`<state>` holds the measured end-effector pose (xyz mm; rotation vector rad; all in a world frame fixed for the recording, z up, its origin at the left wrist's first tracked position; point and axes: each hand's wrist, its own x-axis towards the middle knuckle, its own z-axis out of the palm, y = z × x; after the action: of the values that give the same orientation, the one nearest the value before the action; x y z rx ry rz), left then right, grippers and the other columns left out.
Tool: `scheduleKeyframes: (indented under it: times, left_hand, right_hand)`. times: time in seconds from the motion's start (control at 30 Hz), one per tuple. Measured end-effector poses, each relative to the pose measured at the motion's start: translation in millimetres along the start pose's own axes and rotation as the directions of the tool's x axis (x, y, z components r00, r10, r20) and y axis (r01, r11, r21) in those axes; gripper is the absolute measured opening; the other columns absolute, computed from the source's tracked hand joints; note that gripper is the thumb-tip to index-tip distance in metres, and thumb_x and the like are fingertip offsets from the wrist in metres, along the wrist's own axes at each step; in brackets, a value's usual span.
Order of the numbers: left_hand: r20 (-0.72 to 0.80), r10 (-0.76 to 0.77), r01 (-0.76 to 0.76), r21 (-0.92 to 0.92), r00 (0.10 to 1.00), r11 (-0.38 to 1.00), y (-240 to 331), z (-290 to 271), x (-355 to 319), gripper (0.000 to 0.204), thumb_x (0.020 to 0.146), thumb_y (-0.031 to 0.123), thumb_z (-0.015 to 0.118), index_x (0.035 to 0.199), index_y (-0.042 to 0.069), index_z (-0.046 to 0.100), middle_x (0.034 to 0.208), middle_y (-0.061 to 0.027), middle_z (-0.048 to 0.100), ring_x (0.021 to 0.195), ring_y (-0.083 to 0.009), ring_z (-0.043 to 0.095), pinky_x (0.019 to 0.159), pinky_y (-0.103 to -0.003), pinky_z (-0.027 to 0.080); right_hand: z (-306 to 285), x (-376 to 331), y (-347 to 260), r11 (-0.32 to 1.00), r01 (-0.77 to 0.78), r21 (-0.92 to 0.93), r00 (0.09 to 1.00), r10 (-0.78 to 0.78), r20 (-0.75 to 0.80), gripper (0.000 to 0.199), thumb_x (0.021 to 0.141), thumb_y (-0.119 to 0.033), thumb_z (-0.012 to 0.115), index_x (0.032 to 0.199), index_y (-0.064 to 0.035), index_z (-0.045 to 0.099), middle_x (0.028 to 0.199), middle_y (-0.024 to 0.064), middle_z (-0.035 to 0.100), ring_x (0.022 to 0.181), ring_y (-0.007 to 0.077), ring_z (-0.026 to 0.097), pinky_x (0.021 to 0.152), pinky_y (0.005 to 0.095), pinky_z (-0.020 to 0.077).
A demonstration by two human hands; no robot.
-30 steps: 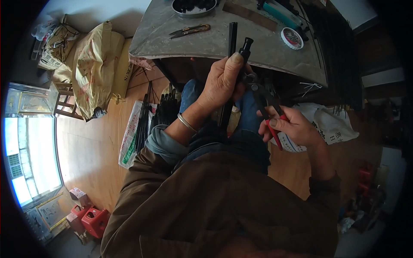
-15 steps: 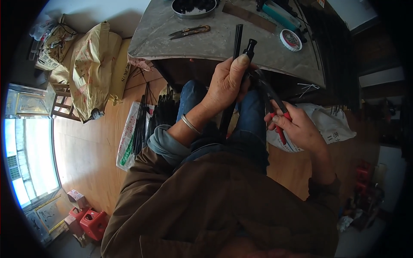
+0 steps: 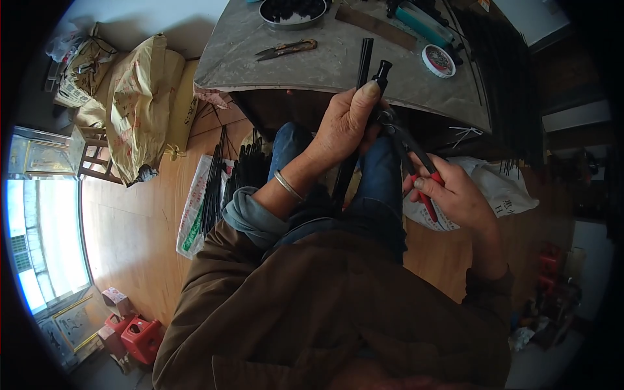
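Note:
My left hand (image 3: pixel 344 123) grips a bundle of long black rods (image 3: pixel 364 68) upright over my lap, thumb near a black cap at the top. My right hand (image 3: pixel 455 195) holds red-handled pliers (image 3: pixel 409 146), whose jaws meet the rods just below my left fingers. The rods' lower ends run down between my knees and are hidden there. Both hands sit in front of the grey table (image 3: pixel 312 65).
The table carries a dark bowl (image 3: pixel 292 10), scissors (image 3: pixel 286 49), a small round tin (image 3: pixel 437 60) and a flat strip. More black rods lie on a white bag (image 3: pixel 208 195) on the wooden floor at left. A tan sack (image 3: pixel 136 104) and a white bag (image 3: pixel 500 188) flank me.
Both hands have shifted slightly right and up with the rods. The pliers stay closed against the rods under my left hand.

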<state>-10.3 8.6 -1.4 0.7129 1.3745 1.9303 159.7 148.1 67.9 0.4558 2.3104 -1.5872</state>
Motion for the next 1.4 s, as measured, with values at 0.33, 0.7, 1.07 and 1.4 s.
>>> scheduleKeyframes:
  times: [0.33,0.7,1.07,1.4]
  left_hand:
    - [0.136,-0.099,0.117,-0.13,0.986,0.985,1,-4,1,0.057,0.098,0.055,0.032,0.089,0.002,0.051,0.05,0.0009,0.039,0.04,-0.0075,0.037,0.039,-0.023,0.032]
    - [0.176,-0.119,0.155,-0.209,0.977,0.966,-7,-7,5,0.064,0.094,0.063,0.037,0.087,0.002,0.056,0.05,0.0002,0.042,0.039,-0.0083,0.039,0.037,-0.022,0.03]
    - [0.191,-0.096,0.131,-0.181,0.977,0.975,-7,-4,9,0.067,0.093,0.064,0.036,0.087,0.001,0.06,0.05,0.001,0.041,0.039,-0.0072,0.039,0.037,-0.021,0.03]
    - [0.017,-0.091,0.093,-0.213,0.996,0.973,-11,-10,18,0.056,0.099,0.05,0.035,0.094,-0.002,0.057,0.051,0.0003,0.042,0.039,-0.009,0.038,0.038,-0.023,0.032]
  right_hand:
    - [4,3,14,0.947,-0.072,0.315,0.989,0.027,0.144,0.04,0.094,-0.007,0.048,0.132,0.0052,0.042,0.089,0.0091,0.059,0.071,0.0133,0.06,0.068,0.0269,0.0513]
    - [25,10,27,0.897,-0.036,0.441,0.989,-0.033,0.147,0.038,0.097,-0.017,0.049,0.128,0.0047,0.043,0.081,0.0065,0.054,0.064,0.014,0.058,0.059,0.0271,0.0509]
    - [53,26,46,0.831,-0.075,0.551,0.996,0.041,0.073,0.035,0.098,-0.037,0.048,0.091,-0.003,0.052,0.06,-0.0015,0.042,0.047,0.0073,0.043,0.044,0.0238,0.0394]
    - [-55,84,48,0.763,0.025,-0.645,0.595,-0.53,-0.604,0.028,0.083,-0.001,0.062,0.11,-0.007,0.059,0.103,0.0133,0.065,0.096,0.0298,0.065,0.078,0.0387,0.0514]
